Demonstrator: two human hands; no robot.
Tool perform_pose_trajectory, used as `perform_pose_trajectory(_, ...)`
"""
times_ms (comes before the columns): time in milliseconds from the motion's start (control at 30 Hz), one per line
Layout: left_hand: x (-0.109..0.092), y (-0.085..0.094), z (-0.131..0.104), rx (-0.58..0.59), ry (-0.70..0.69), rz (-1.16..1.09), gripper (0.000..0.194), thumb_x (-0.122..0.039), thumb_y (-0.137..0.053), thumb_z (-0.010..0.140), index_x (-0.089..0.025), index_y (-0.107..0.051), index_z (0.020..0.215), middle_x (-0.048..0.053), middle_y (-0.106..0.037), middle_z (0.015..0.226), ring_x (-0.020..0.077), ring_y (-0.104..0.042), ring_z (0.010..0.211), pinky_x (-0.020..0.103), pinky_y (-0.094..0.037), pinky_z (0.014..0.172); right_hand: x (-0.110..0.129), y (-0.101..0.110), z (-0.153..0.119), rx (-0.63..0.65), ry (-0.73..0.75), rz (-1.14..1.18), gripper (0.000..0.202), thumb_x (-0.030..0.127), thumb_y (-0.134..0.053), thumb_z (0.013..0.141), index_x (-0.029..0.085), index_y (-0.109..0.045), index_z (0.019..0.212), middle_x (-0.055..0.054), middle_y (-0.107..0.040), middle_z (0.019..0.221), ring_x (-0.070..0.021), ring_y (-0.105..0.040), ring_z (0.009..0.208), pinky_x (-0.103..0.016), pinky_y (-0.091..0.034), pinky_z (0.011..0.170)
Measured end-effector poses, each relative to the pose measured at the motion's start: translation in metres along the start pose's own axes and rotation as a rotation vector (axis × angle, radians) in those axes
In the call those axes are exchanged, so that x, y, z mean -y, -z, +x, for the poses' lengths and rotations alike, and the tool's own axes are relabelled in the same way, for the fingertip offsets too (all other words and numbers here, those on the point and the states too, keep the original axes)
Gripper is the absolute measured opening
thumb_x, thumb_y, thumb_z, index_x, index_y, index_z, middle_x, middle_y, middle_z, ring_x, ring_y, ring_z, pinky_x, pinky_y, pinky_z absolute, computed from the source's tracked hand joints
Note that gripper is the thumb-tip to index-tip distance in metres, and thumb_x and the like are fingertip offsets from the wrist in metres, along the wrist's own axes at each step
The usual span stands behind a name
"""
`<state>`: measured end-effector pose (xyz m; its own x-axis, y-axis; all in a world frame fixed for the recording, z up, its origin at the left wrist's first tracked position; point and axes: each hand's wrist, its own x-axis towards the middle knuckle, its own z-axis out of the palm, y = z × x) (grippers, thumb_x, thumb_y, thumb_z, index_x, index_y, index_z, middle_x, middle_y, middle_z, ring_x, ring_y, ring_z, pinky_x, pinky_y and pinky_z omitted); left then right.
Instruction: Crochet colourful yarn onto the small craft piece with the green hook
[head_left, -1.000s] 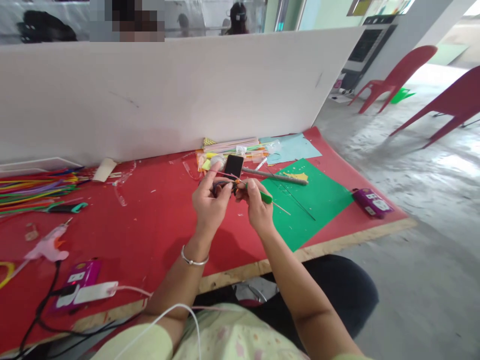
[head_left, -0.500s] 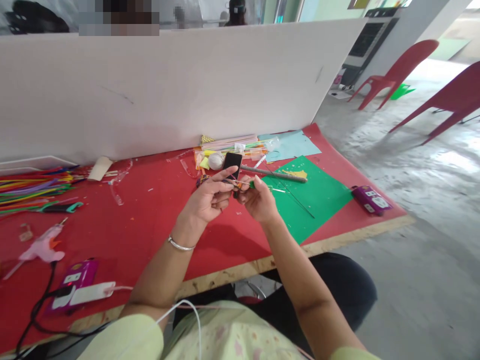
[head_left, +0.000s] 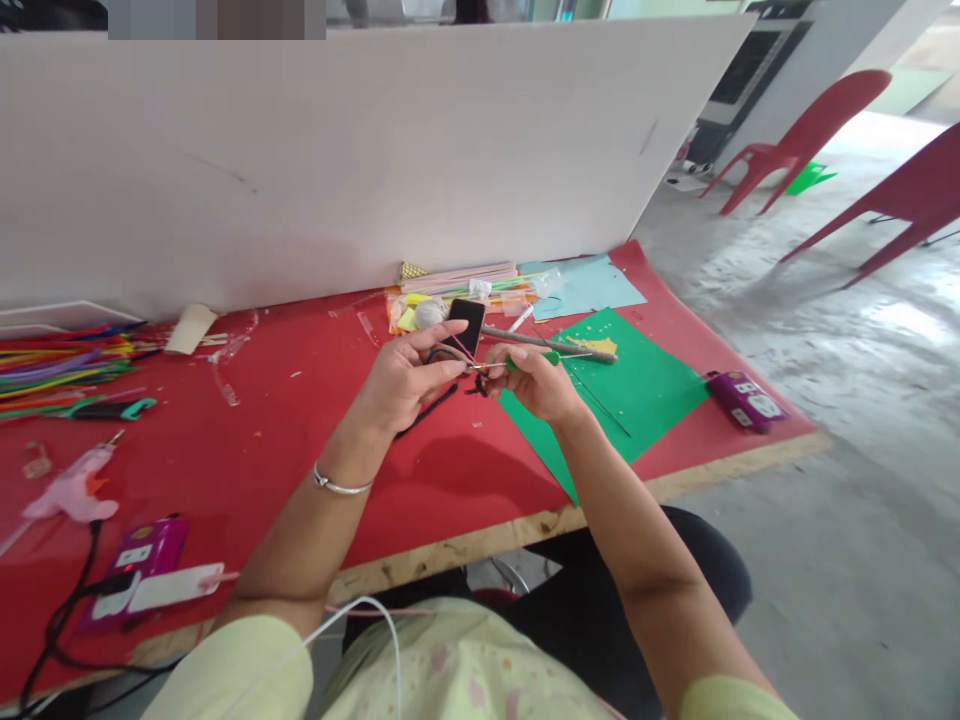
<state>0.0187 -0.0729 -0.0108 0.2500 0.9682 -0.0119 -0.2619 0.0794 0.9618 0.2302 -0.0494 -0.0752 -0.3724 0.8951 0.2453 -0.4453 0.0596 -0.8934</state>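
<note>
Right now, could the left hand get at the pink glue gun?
Probably yes: only flat red tabletop seems to lie between the left hand and the glue gun. That hand looks busy with a thin pink strand, though.

Ed.: Finishes, pls?
Photog.: Smooth red surface (head_left: 225, 450) w/ rough wood edge (head_left: 450, 551); matt, paper-like green sheet (head_left: 637, 400).
Ed.: Shiny bits?
Photog.: Polished metal bracelet (head_left: 341, 487), glossy phone (head_left: 469, 318), smooth plastic-look handle (head_left: 553, 358). Shirt (head_left: 442, 660): matt cloth.
</note>
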Motion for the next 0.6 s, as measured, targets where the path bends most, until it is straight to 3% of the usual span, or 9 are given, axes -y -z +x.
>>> perform_pose_trajectory(300, 0.007, 0.002, 0.006, -0.079, -0.138, 0.177, 0.058, -0.021, -0.091, 0.067, -0.02, -0.085, 0.125, 0.002, -0.075, 0.077, 0.0082, -0.055, 0.058, 0.023, -0.041, 0.052, 0.0, 0.002, 0.0, -0.058, 0.042, -0.047, 0.048, 0.062, -0.081, 0.088, 0.016, -0.077, 0.075, -0.004, -0.073, 0.081, -0.0133, -0.07, 0.064, -0.025, -0.06, 0.058)
perform_pose_trajectory(600, 0.013, 0.003, 0.008, -0.121, -0.166, 0.19, 0.057, -0.023, -0.091, 0.069, -0.019, -0.085, 0.125, 0.003, -0.076, 0.08, 0.0097, -0.06, 0.061, 0.023, -0.047, 0.054, 0.001, -0.001, -0.002, -0.092, 0.096, -0.097, 0.044, 0.058, -0.081, 0.091, 0.017, -0.08, 0.078, -0.003, -0.073, 0.08, -0.014, -0.072, 0.067, -0.027, -0.062, 0.063)
